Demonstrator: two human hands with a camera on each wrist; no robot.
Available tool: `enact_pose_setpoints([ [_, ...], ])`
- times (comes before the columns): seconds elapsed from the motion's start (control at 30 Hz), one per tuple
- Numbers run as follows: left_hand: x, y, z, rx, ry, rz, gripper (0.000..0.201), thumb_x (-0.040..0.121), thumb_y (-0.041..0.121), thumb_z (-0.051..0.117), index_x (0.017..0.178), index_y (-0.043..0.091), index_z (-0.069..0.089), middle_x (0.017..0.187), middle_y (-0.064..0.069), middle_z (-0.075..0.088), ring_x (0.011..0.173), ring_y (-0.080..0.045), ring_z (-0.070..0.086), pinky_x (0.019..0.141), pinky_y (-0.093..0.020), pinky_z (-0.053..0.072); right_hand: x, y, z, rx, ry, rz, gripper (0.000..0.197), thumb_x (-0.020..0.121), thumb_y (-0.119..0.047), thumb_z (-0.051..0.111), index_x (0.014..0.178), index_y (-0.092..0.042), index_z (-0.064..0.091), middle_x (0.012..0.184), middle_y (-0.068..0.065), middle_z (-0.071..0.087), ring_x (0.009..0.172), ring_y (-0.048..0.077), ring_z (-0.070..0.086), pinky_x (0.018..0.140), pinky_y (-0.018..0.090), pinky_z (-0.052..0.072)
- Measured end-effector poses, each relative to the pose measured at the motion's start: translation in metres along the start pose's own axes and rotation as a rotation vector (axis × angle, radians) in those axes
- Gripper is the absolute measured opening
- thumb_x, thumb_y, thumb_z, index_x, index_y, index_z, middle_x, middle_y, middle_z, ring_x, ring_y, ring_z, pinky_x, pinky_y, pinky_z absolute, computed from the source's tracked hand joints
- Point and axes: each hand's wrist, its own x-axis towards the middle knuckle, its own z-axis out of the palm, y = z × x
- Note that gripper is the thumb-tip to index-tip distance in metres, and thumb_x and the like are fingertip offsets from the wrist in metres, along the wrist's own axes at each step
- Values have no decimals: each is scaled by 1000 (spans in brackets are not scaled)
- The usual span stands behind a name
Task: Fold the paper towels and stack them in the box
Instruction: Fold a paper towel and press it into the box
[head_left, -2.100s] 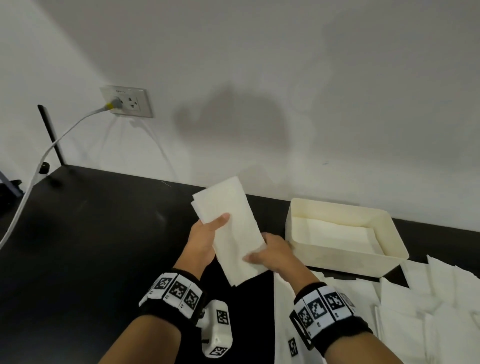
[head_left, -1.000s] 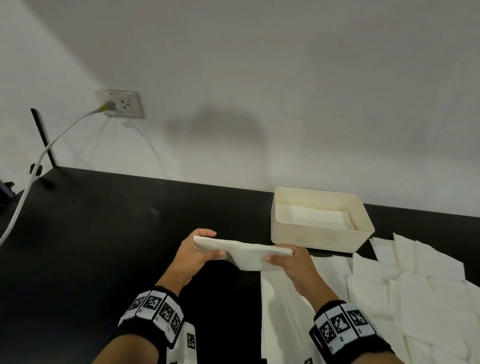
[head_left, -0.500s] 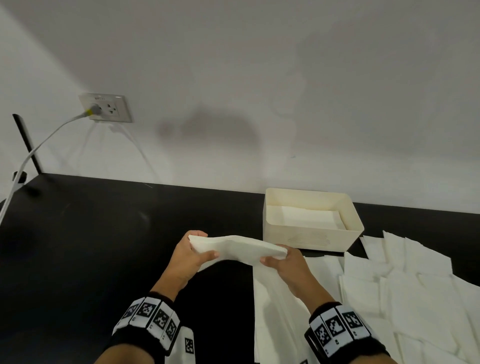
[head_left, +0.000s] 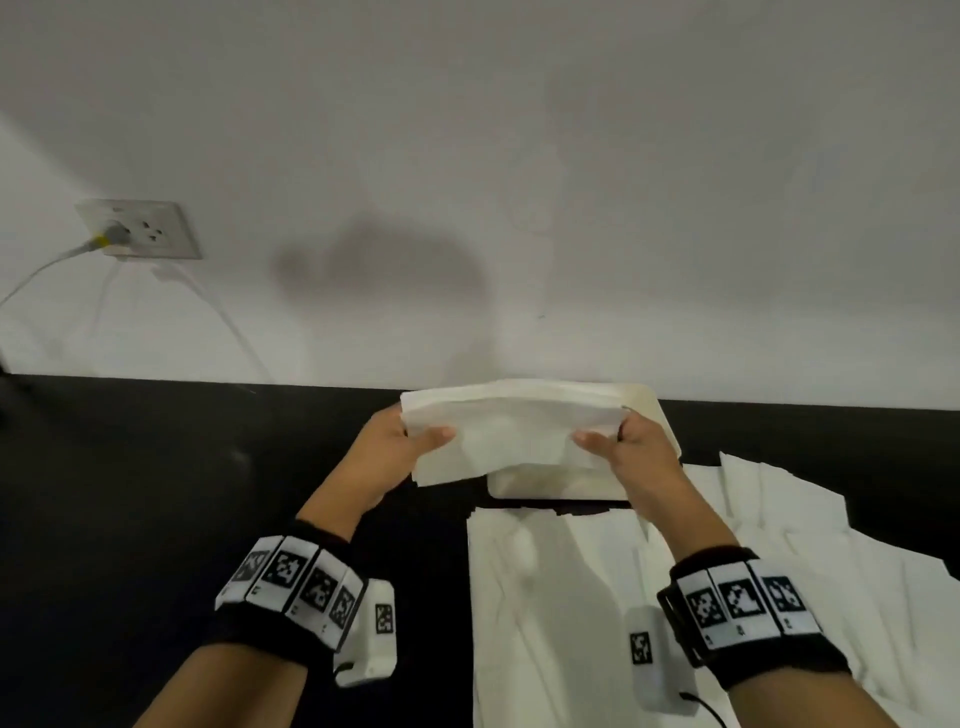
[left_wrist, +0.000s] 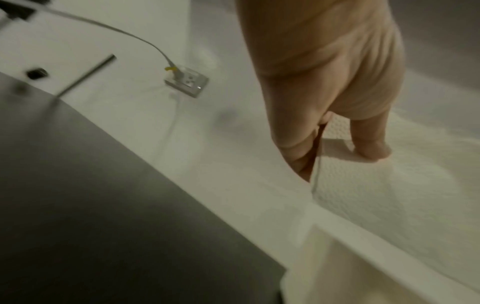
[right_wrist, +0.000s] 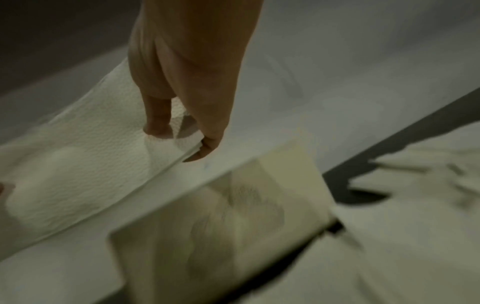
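Note:
A folded white paper towel (head_left: 511, 431) hangs in the air over the cream box (head_left: 556, 480), hiding most of the box. My left hand (head_left: 400, 441) pinches its left end, thumb on top and fingers beneath. My right hand (head_left: 621, 441) pinches its right end the same way. The left wrist view shows the thumb (left_wrist: 369, 139) pressed on the embossed towel (left_wrist: 376, 195) above the box wall (left_wrist: 363, 267). In the right wrist view the fingers (right_wrist: 205, 144) hold the towel (right_wrist: 85, 160) at its edge, just over the box (right_wrist: 233, 216). The inside of the box is hidden in the head view.
Several loose unfolded paper towels (head_left: 649, 597) lie spread on the black table (head_left: 156, 493) in front and right of the box. A wall socket (head_left: 137, 228) with a white cable (head_left: 41, 265) plugged in is on the wall at left. The wall stands right behind the box.
Both hands have carried the folded towel forward and to the right, from in front of the box to above it. The head view has shifted closer to the box.

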Motion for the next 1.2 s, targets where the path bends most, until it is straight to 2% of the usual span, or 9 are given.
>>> enact_pose_setpoints([
  [0.17, 36, 51, 47, -134, -5, 103, 29, 92, 13, 56, 120, 17, 52, 114, 0, 61, 99, -14, 58, 82, -28, 50, 26, -29, -40, 24, 143, -42, 26, 89, -8, 60, 111, -20, 58, 107, -1, 64, 100, 21, 61, 87, 37, 50],
  [0.33, 74, 49, 91, 285, 103, 23, 44, 93, 14, 56, 132, 6, 40, 128, -12, 54, 113, -26, 54, 83, -26, 43, 61, -28, -56, -421, 249, 35, 51, 91, -6, 54, 138, -16, 37, 130, 12, 52, 114, 29, 53, 85, 34, 46],
  [0.43, 83, 33, 106, 452, 87, -4, 41, 93, 1, 49, 131, 1, 35, 119, -18, 56, 85, -22, 60, 63, -21, 45, 72, -15, -52, -694, 150, 66, 60, 90, 2, 45, 144, -19, 27, 113, 18, 59, 93, 29, 58, 68, 27, 43],
  [0.53, 87, 17, 115, 704, 94, 24, 40, 91, -4, 43, 129, -6, 30, 92, -11, 53, 64, -14, 47, 48, -15, 32, 81, 2, -47, -908, 56, 38, 49, 90, 3, 42, 134, -16, 40, 85, 6, 55, 63, 14, 49, 51, 19, 38],
  [0.67, 90, 7, 123, 1023, 27, 70, 37, 94, 0, 40, 130, -3, 32, 114, -14, 54, 100, -23, 60, 76, -23, 48, 94, 11, -38, -1253, -57, 81, 25, 92, -4, 42, 109, -4, 60, 105, 10, 62, 91, 22, 61, 65, 22, 47],
  [0.8, 94, 6, 128, 1230, -126, 48, 27, 94, -3, 41, 120, 0, 48, 121, -14, 56, 109, -25, 59, 84, -27, 49, 100, 19, -30, -1275, -32, 165, 27, 92, 0, 39, 66, -8, 42, 67, 2, 43, 57, 10, 43, 46, 16, 31],
  [0.93, 96, 5, 131, 1342, -204, 25, 27, 93, -5, 40, 114, 0, 56, 121, -12, 56, 111, -24, 58, 86, -28, 49, 101, 25, -27, -1317, -68, 179, 25, 94, 0, 38, 110, 1, 58, 110, 11, 63, 103, 23, 62, 78, 24, 48],
  [1.07, 93, 5, 131, 1489, -236, 46, 26, 94, -2, 37, 109, 2, 58, 116, -10, 57, 112, -23, 56, 88, -27, 46, 100, 28, -26, -1281, -47, 190, 27, 94, 1, 38, 112, 1, 58, 93, 9, 60, 84, 20, 54, 71, 22, 42],
  [1.2, 87, 12, 134, 1666, -229, 137, 20, 93, 4, 38, 88, 12, 56, 86, -3, 50, 105, -19, 55, 81, -26, 38, 97, 31, -25, -1344, -44, 158, 26, 94, -2, 38, 111, 0, 58, 114, 13, 60, 104, 26, 60, 73, 26, 42],
])
